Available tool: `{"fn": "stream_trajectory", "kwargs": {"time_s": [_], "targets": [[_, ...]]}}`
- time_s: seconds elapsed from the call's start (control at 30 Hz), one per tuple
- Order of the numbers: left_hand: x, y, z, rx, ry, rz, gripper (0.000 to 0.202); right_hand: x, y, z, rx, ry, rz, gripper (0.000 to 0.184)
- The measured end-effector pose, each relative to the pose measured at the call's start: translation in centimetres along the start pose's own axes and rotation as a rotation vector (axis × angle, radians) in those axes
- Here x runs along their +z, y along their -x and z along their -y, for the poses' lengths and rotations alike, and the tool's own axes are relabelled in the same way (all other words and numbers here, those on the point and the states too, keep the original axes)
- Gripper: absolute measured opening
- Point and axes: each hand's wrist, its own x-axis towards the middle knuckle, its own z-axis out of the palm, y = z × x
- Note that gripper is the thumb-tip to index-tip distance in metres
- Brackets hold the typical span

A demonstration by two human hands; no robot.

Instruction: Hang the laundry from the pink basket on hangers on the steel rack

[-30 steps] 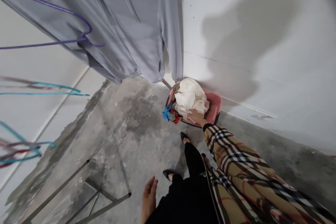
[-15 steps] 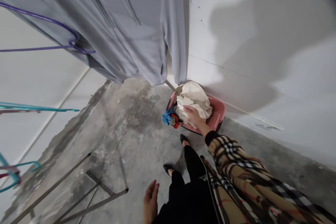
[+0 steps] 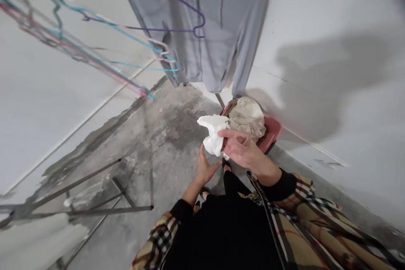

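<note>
My right hand (image 3: 242,149) is closed on a small crumpled white cloth (image 3: 212,130), raised above the floor in front of me. Just below the cloth is my left hand (image 3: 205,171), its thumb and fingers apart; whether a fingertip touches the cloth I cannot tell. Behind my right hand, a pink laundry basket (image 3: 274,133) stands against the wall. A bunched cream-coloured cloth (image 3: 248,114) fills much of it. My forearm and the white cloth hide the basket's near side.
A grey hooded jacket (image 3: 209,59) hangs ahead by the wall. At upper left are a purple hanger (image 3: 171,30) and several turquoise and pink hangers, some blurred. Metal rack legs (image 3: 123,210) stand on the rough concrete floor (image 3: 126,147) at lower left.
My right hand has lifted the white cloth out of the basket toward me. My left hand has risen from the bottom edge to beside it. The view has swung left, showing more hangers.
</note>
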Motion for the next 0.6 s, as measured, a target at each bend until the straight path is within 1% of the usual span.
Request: {"fn": "stream_trajectory", "kwargs": {"time_s": [0.07, 0.13, 0.17, 0.2, 0.27, 0.33, 0.37, 0.43, 0.47, 0.53, 0.6], "targets": [[-0.9, 0.5, -0.6, 0.067, -0.002, -0.019, 0.058, 2.9, 0.2, 0.4, -0.021, 0.028, 0.029, 0.047], [-2.6, 1.7, -0.9, 0.061, 0.021, -0.020, 0.039, 5.1, 0.1, 0.9, -0.068, 0.103, 0.015, 0.052], [-3.7, 2.5, -0.9, 0.044, 0.039, -0.008, 0.035, 6.0, 0.0, 1.2, -0.099, 0.156, 0.001, 0.054], [-4.9, 3.4, -0.9, 0.021, 0.059, 0.008, 0.035, 6.7, -0.2, 1.5, -0.132, 0.211, -0.014, 0.055], [-7.6, 5.2, -1.1, -0.039, 0.138, 0.055, 0.042, 7.6, -0.6, 2.0, -0.205, 0.296, -0.039, 0.053], [-10.3, 7.0, -1.7, -0.101, 0.301, 0.085, 0.050, 8.1, -1.1, 1.9, -0.269, 0.343, -0.056, 0.049], [-11.6, 7.9, -2.1, -0.123, 0.403, 0.084, 0.053, 8.2, -1.2, 1.5, -0.287, 0.366, -0.061, 0.049], [-13.9, 9.5, -2.9, -0.141, 0.596, 0.057, 0.058, 8.4, -1.2, -0.3, -0.266, 0.426, -0.062, 0.054], [-14.8, 10.3, -3.3, -0.146, 0.676, 0.052, 0.058, 8.5, -0.9, -1.6, -0.218, 0.460, -0.058, 0.059], [-16.4, 11.7, -3.8, -0.151, 0.801, 0.086, 0.059, 9.2, 0.2, -4.9, -0.065, 0.518, -0.024, 0.066], [-17.6, 12.8, -3.9, -0.144, 0.876, 0.130, 0.060, 10.1, 1.8, -8.4, 0.109, 0.567, 0.077, 0.071]]}}
